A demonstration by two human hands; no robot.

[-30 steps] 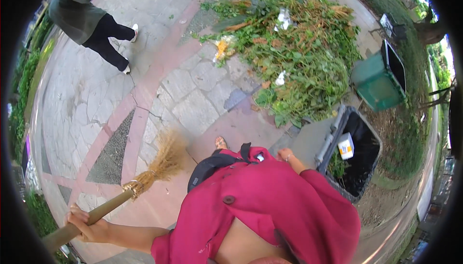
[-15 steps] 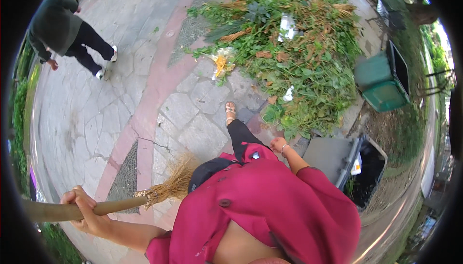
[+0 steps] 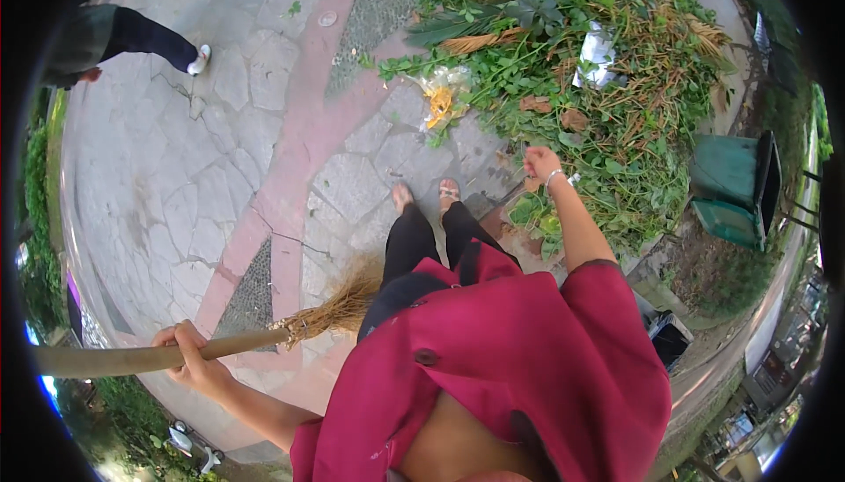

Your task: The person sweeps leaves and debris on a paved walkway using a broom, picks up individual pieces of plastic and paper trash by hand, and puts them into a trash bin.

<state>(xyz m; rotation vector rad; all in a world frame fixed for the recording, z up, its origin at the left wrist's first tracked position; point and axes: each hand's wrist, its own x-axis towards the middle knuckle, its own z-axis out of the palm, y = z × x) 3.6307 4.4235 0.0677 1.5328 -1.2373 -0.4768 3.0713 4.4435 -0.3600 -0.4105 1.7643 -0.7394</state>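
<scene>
My left hand point(image 3: 187, 357) is wrapped round the pale wooden handle of a broom point(image 3: 101, 360). Its straw bristles point(image 3: 330, 310) reach in beside my dark trousers. My right hand point(image 3: 540, 168), with a bracelet at the wrist, hangs in front of the near edge of a big heap of cut greenery point(image 3: 625, 152). Its fingers are curled; whether anything is between them is hidden. On the heap lie a shiny white piece point(image 3: 596, 58) and some brown dry leaves point(image 3: 572, 119). A white-and-yellow bunch point(image 3: 443, 103) rests on the paving at the heap's left side.
A green bin point(image 3: 726, 174) lies tipped over right of the heap. Nearer, a dark bin point(image 3: 669, 339) is partly covered by my sleeve. At the far left, another person point(image 3: 145, 37) is cut off by the view's rim. Stone paving point(image 3: 211, 156) with pink bands spreads left.
My right hand has come forward from beside my hip to the heap's edge. Both my feet now show. The other person has shifted toward the left rim. The broom stays in my left hand.
</scene>
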